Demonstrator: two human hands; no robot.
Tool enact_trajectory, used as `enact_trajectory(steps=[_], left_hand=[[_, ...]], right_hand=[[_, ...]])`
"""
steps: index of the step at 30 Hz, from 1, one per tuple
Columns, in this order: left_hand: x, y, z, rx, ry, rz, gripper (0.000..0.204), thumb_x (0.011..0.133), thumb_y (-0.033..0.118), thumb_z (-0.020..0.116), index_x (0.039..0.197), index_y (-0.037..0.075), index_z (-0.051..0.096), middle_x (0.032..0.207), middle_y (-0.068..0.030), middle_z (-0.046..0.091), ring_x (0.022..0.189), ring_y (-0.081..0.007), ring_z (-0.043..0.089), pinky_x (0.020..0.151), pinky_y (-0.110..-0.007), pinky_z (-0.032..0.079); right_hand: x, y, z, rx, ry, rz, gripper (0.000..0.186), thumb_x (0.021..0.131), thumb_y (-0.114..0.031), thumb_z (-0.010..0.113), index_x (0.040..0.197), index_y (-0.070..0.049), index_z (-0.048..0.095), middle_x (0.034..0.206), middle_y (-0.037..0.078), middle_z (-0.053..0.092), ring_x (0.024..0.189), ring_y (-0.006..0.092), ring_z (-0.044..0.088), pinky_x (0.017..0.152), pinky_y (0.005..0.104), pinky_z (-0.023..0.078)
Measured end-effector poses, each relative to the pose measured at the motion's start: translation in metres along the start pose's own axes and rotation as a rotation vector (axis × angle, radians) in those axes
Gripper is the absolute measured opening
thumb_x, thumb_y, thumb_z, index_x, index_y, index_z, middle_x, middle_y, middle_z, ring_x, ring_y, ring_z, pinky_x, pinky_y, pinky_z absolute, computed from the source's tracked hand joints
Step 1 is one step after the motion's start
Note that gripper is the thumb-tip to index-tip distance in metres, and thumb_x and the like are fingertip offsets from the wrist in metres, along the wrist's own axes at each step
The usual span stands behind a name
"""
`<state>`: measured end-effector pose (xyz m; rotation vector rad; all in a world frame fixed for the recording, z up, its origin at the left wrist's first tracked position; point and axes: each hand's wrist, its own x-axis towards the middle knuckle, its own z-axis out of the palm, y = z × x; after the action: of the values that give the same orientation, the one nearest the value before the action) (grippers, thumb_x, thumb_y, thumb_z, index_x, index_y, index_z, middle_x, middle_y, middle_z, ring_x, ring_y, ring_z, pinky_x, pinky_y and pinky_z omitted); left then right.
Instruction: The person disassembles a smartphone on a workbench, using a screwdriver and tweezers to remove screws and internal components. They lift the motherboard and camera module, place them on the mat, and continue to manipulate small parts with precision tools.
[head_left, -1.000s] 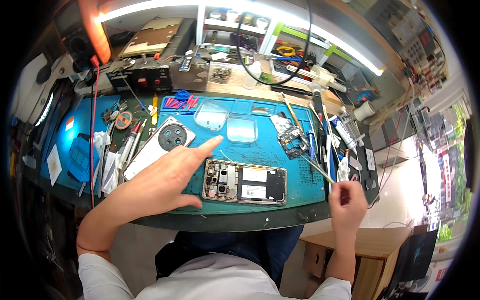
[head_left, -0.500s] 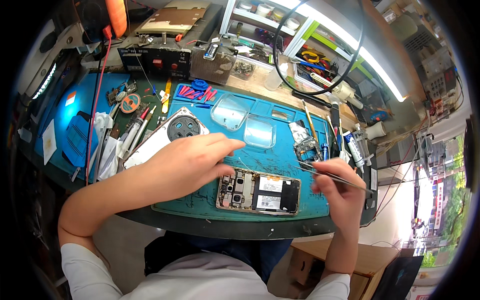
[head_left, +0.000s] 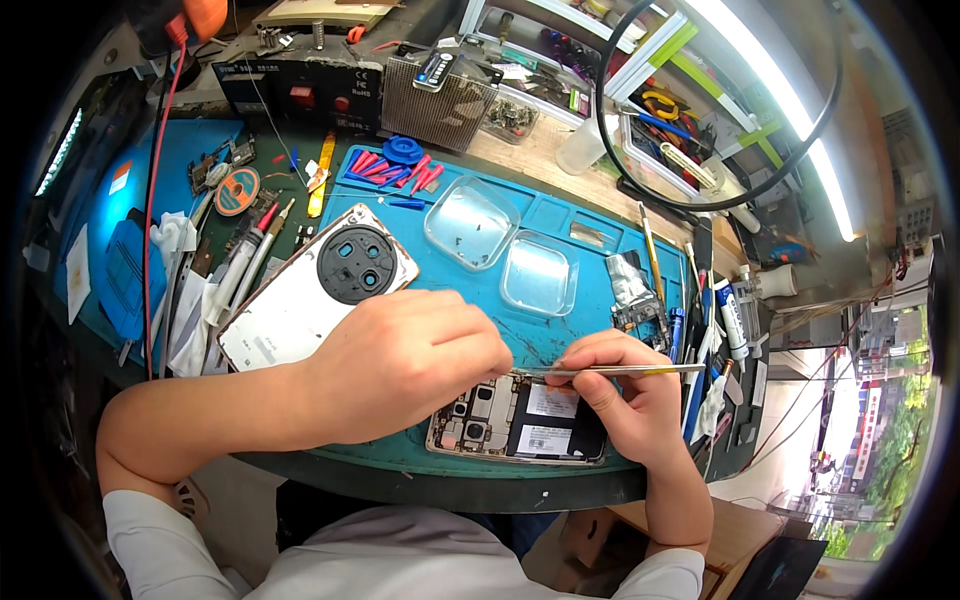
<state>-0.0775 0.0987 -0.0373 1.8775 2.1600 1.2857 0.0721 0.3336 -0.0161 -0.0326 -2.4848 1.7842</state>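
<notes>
An opened smartphone [head_left: 490, 425], its circuit board and black battery bared, lies on the blue repair mat [head_left: 595, 290] in front of me. My right hand [head_left: 630, 390] pinches a pair of metal tweezers [head_left: 640, 370], held nearly level with the tips pointing left over the phone's upper edge. My left hand [head_left: 415, 350] is closed, thumb and index finger together at the tweezer tips; whatever is between them is too small or hidden to make out. Beside it lies a white phone back cover [head_left: 285, 310] with a round black camera ring, partly behind my left hand.
Two clear plastic trays [head_left: 470, 225] sit beyond the phone. Pink-tipped pieces [head_left: 385, 170] lie farther back. Pens and tools [head_left: 250, 255] crowd the left; small metal phone parts [head_left: 632, 290] and a white tube [head_left: 730, 320] lie right. A black cable loop [head_left: 600, 95] hangs above.
My right hand has moved left and levelled the tweezers, bringing their tips to my left fingers. My left fingers have closed together. The view has shifted slightly.
</notes>
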Motion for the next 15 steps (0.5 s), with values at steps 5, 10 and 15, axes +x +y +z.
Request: enact_trajectory(steps=[5,10,15], left_hand=[[-0.0014,-0.0016,-0.0037,-0.040,-0.028,0.045,0.018,0.078,0.008,0.080,0.093,0.010,0.071,0.095,-0.0005,0.072,0.083,-0.0204,0.067,0.068,-0.034,0.050],[-0.0026,-0.0022,-0.0090,-0.040,-0.072,0.053,0.022,0.078,0.007,0.078,0.100,0.008,0.073,0.098,-0.0027,0.073,0.084,-0.0216,0.067,0.071,-0.034,0.051],[-0.0029,-0.0035,-0.0028,0.024,0.016,-0.006,0.030,0.078,0.004,0.076,0.107,0.007,0.075,0.099,-0.0053,0.072,0.087,-0.0227,0.067,0.073,-0.035,0.051]], right_hand=[[0.0023,-0.0020,-0.0028,-0.096,-0.032,-0.060,0.012,0.096,-0.005,0.072,0.105,0.002,0.073,0.100,0.013,0.076,0.090,0.0206,0.073,0.079,0.0317,0.058],[0.0034,-0.0049,-0.0034,-0.132,-0.045,-0.072,0.011,0.095,-0.006,0.073,0.105,0.001,0.073,0.099,0.013,0.076,0.090,0.0214,0.073,0.078,0.0319,0.058],[0.0045,-0.0044,-0.0042,-0.142,-0.051,-0.079,0.011,0.093,-0.001,0.074,0.104,0.001,0.074,0.100,0.013,0.076,0.089,0.0211,0.073,0.077,0.0313,0.059]])
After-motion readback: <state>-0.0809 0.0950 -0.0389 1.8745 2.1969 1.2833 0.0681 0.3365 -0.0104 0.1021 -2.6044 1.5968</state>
